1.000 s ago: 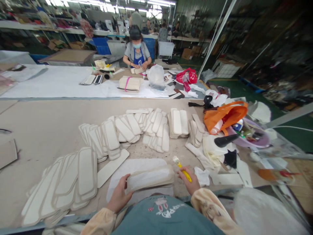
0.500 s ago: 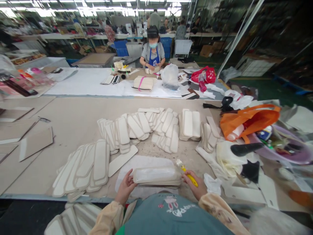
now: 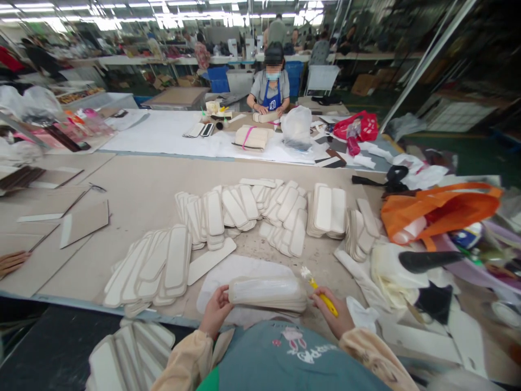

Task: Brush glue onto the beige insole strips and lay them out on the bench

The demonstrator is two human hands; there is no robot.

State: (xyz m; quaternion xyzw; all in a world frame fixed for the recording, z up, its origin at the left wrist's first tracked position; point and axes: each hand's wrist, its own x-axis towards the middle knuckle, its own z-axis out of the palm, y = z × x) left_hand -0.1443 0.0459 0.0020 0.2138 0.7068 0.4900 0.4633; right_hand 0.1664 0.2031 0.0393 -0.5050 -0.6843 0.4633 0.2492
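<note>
My left hand (image 3: 215, 312) grips the left end of a small stack of cream oblong pieces (image 3: 266, 292), held level just above the table's near edge. My right hand (image 3: 331, 315) touches the stack's right end and is closed on a yellow-handled brush (image 3: 321, 290), whose white bristles point up and away. Under the stack lies a white sheet (image 3: 244, 269). Rows of similar cream pieces (image 3: 252, 209) fan out across the beige table (image 3: 134, 190) beyond my hands. A longer set (image 3: 154, 269) lies to my left.
An orange bag (image 3: 439, 209), a black-handled tool (image 3: 427, 260), cloths and clutter crowd the right side. Cardboard sheets (image 3: 83, 222) lie at the left. More cream pieces (image 3: 130, 353) sit below the table edge. A person in a blue apron (image 3: 272, 89) works at the far table.
The view has swung left and back, showing more of the left table and the floor. Both hands keep the same hold on the stack and brush.
</note>
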